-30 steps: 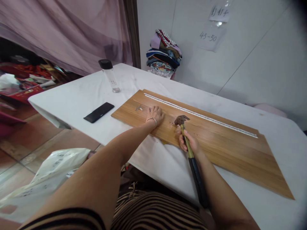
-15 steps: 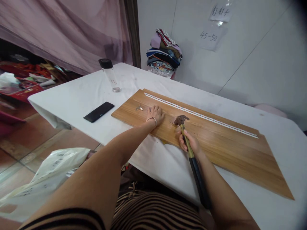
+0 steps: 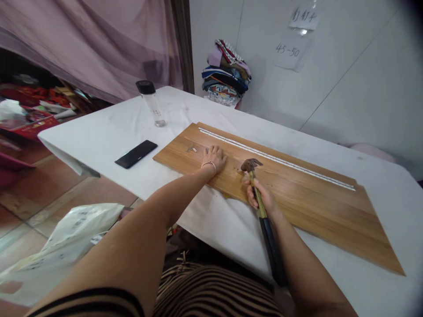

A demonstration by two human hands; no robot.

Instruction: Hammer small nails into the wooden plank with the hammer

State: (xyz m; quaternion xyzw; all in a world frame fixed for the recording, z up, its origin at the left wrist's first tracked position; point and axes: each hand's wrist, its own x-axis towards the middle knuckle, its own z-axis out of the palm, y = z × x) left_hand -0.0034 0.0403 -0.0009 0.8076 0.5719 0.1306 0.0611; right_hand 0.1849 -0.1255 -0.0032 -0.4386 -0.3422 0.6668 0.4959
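A long wooden board [image 3: 297, 193] lies across the white table [image 3: 109, 132]. My left hand [image 3: 214, 157] rests on the board with its fingers curled under, a thin bracelet on the wrist. My right hand [image 3: 261, 196] is closed round the handle of a claw hammer [image 3: 251, 166], close below the head. The hammer's head sits on the board beside a few small dark nail marks [image 3: 238, 168]. Loose nails [image 3: 191, 149] lie on the board to the left of my left hand. A pale strip [image 3: 274, 159] runs along the board's far edge.
A black phone [image 3: 136, 154] lies on the table left of the board. A clear bottle with a black cap [image 3: 151, 103] stands behind it. Folded clothes [image 3: 226, 72] are stacked against the wall. A plastic bag [image 3: 72, 229] sits on the floor at lower left.
The hammer head has shifted very slightly to the right on the board. Both hands stay where they were.
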